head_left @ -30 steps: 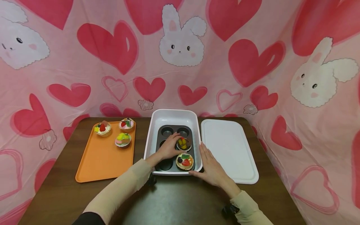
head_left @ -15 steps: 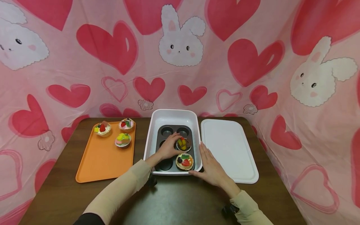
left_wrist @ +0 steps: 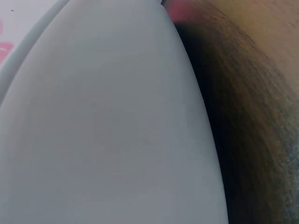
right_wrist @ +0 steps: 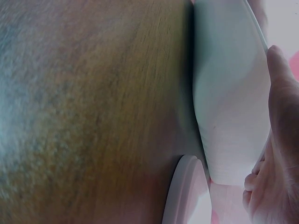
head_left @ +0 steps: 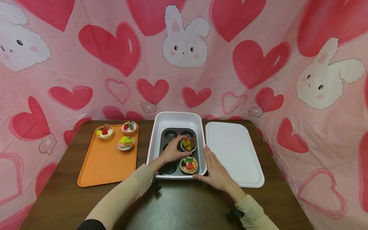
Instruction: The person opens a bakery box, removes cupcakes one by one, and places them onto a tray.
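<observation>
My left hand (head_left: 174, 151) reaches into a white bin (head_left: 178, 116) and holds a fruit tartlet (head_left: 188, 145) between thumb and fingers. This tartlet, with yellow fruit and a red berry on top, is over the middle right cup of a dark muffin tin (head_left: 178, 131). Just in front of it, a second tartlet (head_left: 188, 165) with strawberry and dark berries sits in the near right cup. My right hand (head_left: 217, 172) rests at the bin's near right corner, its fingers straight along the side and its thumb at the front rim. The left wrist view shows only the bin's outer wall (left_wrist: 117, 121).
On the left lies an orange tray (head_left: 106, 166) carrying a cream tartlet (head_left: 105, 132), a pink one (head_left: 129, 127) and a yellow-topped one (head_left: 125, 143). A white lid (head_left: 234, 153) lies flat right of the bin. A pink curtain (head_left: 184, 83) hangs behind the brown table (head_left: 184, 207).
The held tartlet has shifted slightly away from me and to the right over its cup, together with the left fingers. My right hand has stayed at the bin's corner.
</observation>
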The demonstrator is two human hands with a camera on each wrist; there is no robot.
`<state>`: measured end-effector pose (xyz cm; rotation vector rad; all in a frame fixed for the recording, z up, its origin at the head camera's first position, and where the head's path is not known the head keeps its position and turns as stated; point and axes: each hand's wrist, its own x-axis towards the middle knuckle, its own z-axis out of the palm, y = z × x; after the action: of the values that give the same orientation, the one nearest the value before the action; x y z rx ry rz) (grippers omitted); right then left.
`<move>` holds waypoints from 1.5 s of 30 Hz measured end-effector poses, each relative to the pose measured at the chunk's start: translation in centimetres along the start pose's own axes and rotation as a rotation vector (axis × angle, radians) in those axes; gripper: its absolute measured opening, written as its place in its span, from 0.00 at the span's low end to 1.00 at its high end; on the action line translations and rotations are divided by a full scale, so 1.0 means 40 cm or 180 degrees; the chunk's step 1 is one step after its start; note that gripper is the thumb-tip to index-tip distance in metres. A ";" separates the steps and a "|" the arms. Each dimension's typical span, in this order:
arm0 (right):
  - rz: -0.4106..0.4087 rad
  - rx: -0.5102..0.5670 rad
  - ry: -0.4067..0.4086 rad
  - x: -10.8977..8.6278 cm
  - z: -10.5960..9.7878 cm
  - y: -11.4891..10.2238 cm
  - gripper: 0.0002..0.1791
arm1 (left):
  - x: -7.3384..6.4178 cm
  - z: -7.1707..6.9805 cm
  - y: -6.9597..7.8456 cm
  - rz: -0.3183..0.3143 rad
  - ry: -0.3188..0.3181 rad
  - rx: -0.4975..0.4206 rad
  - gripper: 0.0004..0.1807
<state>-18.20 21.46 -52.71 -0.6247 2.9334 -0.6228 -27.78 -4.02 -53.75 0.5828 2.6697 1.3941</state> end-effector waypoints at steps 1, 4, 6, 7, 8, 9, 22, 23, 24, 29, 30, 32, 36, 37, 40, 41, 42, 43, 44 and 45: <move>0.0001 -0.0001 0.0004 0.000 0.000 0.000 0.74 | 0.005 0.005 -0.012 0.0046 0.0034 -0.0040 0.42; 0.0000 -0.0014 0.0017 0.000 0.000 0.001 0.74 | 0.027 0.025 -0.064 0.0151 0.0147 -0.0113 0.41; 0.0000 -0.0012 0.0022 0.000 0.001 0.001 0.74 | 0.030 0.028 -0.074 0.0205 0.0225 -0.0131 0.41; 0.0003 -0.0011 0.0022 0.000 0.001 0.001 0.74 | 0.026 0.024 -0.063 0.0221 0.0255 -0.0163 0.41; 0.0010 -0.0008 0.0020 0.000 0.001 0.001 0.74 | 0.022 0.020 -0.053 0.0198 0.0265 -0.0198 0.41; 0.0017 -0.0005 0.0014 0.000 0.001 0.001 0.74 | 0.013 0.013 -0.035 0.0187 0.0286 -0.0247 0.41; -0.0008 -0.0041 -0.0008 0.000 0.001 0.000 0.73 | 0.004 -0.008 0.001 0.0305 0.0474 -0.0759 0.44; -0.0008 -0.0038 -0.0012 0.000 0.001 0.001 0.73 | 0.002 -0.014 0.014 0.0272 0.0432 -0.0850 0.45; -0.0008 -0.0042 -0.0019 0.000 0.001 0.001 0.73 | 0.002 -0.016 0.016 0.0237 0.0392 -0.0936 0.45; -0.0027 -0.0019 0.0004 0.001 0.002 0.002 0.74 | 0.003 -0.026 0.034 0.0042 0.0263 -0.1179 0.44; -0.0038 -0.0014 0.0017 0.002 0.002 0.002 0.74 | 0.003 -0.027 0.036 -0.0010 0.0240 -0.1234 0.44; -0.0057 -0.0012 0.0061 0.003 0.001 0.002 0.74 | 0.005 -0.030 0.041 -0.0087 0.0224 -0.1312 0.43; -0.0079 0.0004 0.0092 0.002 0.003 0.004 0.74 | 0.002 -0.042 0.041 -0.0291 0.0235 -0.1556 0.42; -0.0070 -0.0001 0.0079 0.002 0.004 0.004 0.74 | -0.002 -0.047 0.041 -0.0345 0.0238 -0.1606 0.42; -0.0023 0.0019 0.0006 0.001 0.004 0.002 0.74 | -0.016 -0.069 0.040 -0.0468 0.0265 -0.1671 0.42; -0.0006 0.0041 -0.0010 0.000 0.004 0.002 0.74 | -0.021 -0.078 0.040 -0.0502 0.0280 -0.1659 0.42; 0.0009 0.0040 -0.0020 0.000 0.003 0.001 0.74 | -0.026 -0.087 0.041 -0.0507 0.0293 -0.1671 0.41; 0.0023 0.0034 -0.0028 0.000 0.002 0.001 0.75 | -0.030 -0.098 0.043 -0.0518 0.0316 -0.1677 0.41; 0.0023 0.0043 -0.0021 0.001 0.000 0.001 0.75 | -0.035 -0.107 0.045 -0.0529 0.0343 -0.1666 0.41; 0.0019 0.0041 -0.0009 0.001 -0.001 0.001 0.75 | -0.039 -0.117 0.046 -0.0525 0.0358 -0.1686 0.41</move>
<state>-18.26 21.50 -52.67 -0.6149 2.9252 -0.6390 -26.91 -7.27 -49.69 0.2302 2.2032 2.0138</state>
